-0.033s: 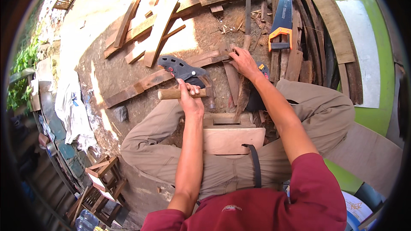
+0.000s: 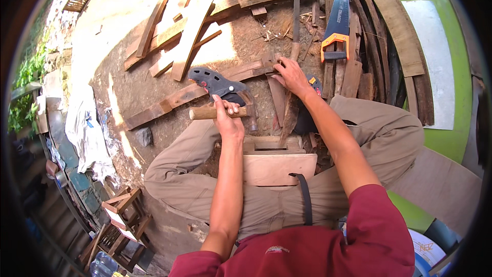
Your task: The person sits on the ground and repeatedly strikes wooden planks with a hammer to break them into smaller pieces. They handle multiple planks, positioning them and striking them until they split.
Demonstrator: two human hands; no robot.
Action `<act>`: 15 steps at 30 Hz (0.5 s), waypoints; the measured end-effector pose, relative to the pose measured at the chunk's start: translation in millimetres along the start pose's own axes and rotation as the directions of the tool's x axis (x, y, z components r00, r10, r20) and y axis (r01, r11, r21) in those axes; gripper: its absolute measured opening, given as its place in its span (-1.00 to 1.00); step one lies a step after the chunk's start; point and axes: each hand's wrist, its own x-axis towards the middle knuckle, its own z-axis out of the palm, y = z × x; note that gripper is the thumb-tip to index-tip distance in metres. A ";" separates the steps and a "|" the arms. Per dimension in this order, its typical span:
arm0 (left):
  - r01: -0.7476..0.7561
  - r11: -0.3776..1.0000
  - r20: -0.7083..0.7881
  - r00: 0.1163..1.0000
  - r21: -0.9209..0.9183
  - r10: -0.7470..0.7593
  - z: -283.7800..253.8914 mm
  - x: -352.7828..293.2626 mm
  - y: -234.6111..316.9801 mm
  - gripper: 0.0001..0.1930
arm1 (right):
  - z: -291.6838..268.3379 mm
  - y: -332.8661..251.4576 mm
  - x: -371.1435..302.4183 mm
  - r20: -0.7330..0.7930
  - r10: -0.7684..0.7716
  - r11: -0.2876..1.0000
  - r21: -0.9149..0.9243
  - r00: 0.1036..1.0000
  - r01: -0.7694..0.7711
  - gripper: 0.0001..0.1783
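Note:
My left hand (image 2: 228, 118) is closed around the wooden handle of a hammer (image 2: 205, 113). The hammer's metal head points away to the right, over a dark clog (image 2: 218, 83) on my foot. My right hand (image 2: 293, 77) reaches forward with bent fingers, thumb and forefinger apart, at the end of a long wooden plank (image 2: 179, 97) on the ground. Whether anything small lies under those fingertips I cannot tell. Between my legs sits a small wooden frame (image 2: 251, 145), with a pale flat board (image 2: 280, 169) at its near side.
A long-bladed knife (image 2: 296, 18) and a handsaw (image 2: 338, 18) with an orange handle lie ahead at the right. Several planks (image 2: 187, 41) are scattered on the dirt ahead. More boards (image 2: 400, 31) are stacked at the right. Small wooden stools (image 2: 125, 215) stand at the lower left.

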 end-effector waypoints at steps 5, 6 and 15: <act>0.018 0.999 0.033 0.999 0.029 -0.019 2.8 5.5 -6.0 -0.56 | 2.7 8.9 7.7 -0.075 0.002 0.997 0.082 0.997 0.005 -0.77; 0.027 0.999 0.033 0.999 0.028 -0.028 1.7 5.5 -7.1 -0.56 | 2.8 11.2 8.9 -0.080 -0.003 0.996 0.090 0.997 0.011 -0.78; 0.013 0.999 0.041 0.999 0.039 -0.014 14.7 14.5 -12.8 -0.56 | -5.5 19.4 16.5 -0.137 -0.051 0.999 0.010 0.989 0.053 -0.76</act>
